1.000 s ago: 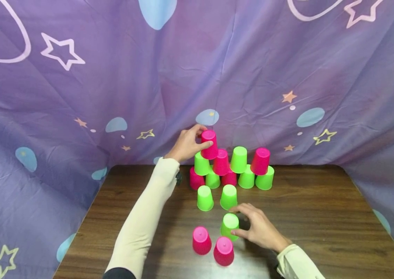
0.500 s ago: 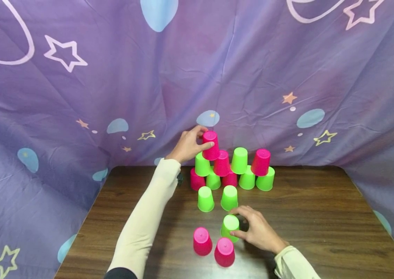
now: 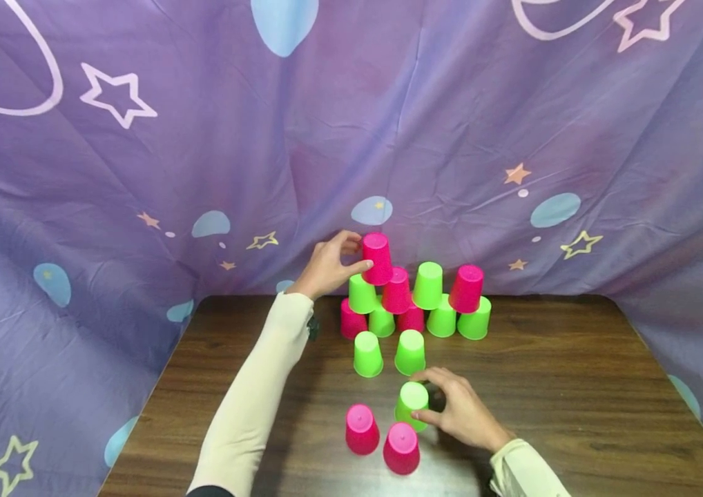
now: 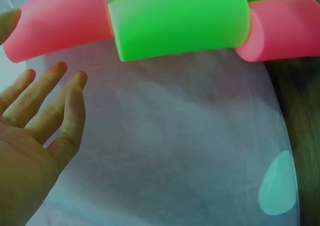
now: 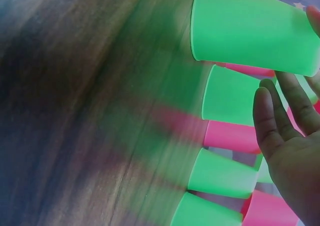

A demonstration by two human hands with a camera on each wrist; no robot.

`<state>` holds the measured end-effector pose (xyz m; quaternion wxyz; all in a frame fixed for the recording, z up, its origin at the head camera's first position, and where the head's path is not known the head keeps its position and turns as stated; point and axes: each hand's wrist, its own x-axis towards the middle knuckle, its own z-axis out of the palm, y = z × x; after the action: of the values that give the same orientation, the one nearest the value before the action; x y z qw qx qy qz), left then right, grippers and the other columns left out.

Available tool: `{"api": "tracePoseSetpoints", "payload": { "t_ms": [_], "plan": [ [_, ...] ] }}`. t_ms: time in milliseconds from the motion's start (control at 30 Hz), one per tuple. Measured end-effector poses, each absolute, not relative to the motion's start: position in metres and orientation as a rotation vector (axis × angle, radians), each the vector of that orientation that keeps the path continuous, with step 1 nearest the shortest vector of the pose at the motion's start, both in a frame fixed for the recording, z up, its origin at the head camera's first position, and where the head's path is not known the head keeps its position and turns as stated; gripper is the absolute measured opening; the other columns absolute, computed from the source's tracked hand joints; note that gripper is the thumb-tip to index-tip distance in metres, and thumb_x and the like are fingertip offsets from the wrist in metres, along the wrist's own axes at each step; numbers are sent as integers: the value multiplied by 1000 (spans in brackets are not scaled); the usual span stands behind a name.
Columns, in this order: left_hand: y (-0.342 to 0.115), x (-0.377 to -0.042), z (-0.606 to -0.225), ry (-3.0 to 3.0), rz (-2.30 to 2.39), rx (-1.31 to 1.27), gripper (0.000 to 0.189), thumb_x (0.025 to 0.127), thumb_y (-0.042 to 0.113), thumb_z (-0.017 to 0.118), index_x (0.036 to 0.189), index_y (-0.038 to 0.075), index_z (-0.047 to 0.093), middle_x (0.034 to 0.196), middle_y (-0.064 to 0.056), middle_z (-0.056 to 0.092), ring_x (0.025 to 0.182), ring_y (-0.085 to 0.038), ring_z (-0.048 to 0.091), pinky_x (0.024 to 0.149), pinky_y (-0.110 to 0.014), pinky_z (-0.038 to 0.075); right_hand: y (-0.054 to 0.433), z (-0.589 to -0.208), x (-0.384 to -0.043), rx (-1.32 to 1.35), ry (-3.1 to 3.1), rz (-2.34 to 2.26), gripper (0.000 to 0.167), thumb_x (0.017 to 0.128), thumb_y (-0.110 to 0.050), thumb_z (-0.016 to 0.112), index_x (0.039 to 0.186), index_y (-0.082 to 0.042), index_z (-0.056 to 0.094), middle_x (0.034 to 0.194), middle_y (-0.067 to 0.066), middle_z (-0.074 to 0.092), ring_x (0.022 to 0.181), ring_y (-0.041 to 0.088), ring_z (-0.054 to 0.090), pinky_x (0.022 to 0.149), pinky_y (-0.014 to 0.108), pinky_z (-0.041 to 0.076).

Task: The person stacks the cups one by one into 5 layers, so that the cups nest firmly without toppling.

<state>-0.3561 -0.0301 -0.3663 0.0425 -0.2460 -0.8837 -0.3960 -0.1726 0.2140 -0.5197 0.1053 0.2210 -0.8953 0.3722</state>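
Observation:
My left hand [image 3: 329, 266] is beside a pink cup [image 3: 377, 259] that stands upside down on the second row of a cup stack, over a green cup [image 3: 362, 294] and another pink cup [image 3: 396, 290]. In the left wrist view, the fingers of this hand [image 4: 35, 131] are spread and a gap separates them from the pink cup [image 4: 62, 21]. Thumb and fingers of my right hand [image 3: 463, 407] are around an upside-down green cup [image 3: 412, 404] on the table. The right wrist view has that green cup [image 5: 255, 31] between thumb and fingertips.
Two pink cups, the left one [image 3: 361, 429] and the right one [image 3: 401, 449], stand near the front. Two green cups [image 3: 367, 354] stand before the stack. Its bottom row [image 3: 474, 319] is near the back edge of the wooden table [image 3: 544, 386]. A purple curtain [image 3: 451, 124] hangs behind.
The left hand has let go of the pink cup and drawn slightly left, leaving the cup on the second row. The right hand stays at the green cup.

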Motion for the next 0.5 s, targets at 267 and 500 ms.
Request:
{"api": "tracePoseSetpoints", "payload": {
  "t_ms": [267,500],
  "plan": [
    [-46,-350,-379,-2663,-1229,-762,54,88,30,77,130,1,58,128,-16,69,121,-29,67,108,-45,50,216,-517,-174,647,-2609,1071,50,65,-16,93,110,-18,70,106,-10,72,98,8,65,87,34,56],
    [-60,-337,-394,-2650,-1237,-754,52,89,26,76,129,-1,57,125,-18,69,116,-33,68,104,-51,51,219,-505,-180,659,-2600,1047,49,67,-17,92,111,-12,70,106,-7,73,96,8,63,79,30,54]
  ]
}}
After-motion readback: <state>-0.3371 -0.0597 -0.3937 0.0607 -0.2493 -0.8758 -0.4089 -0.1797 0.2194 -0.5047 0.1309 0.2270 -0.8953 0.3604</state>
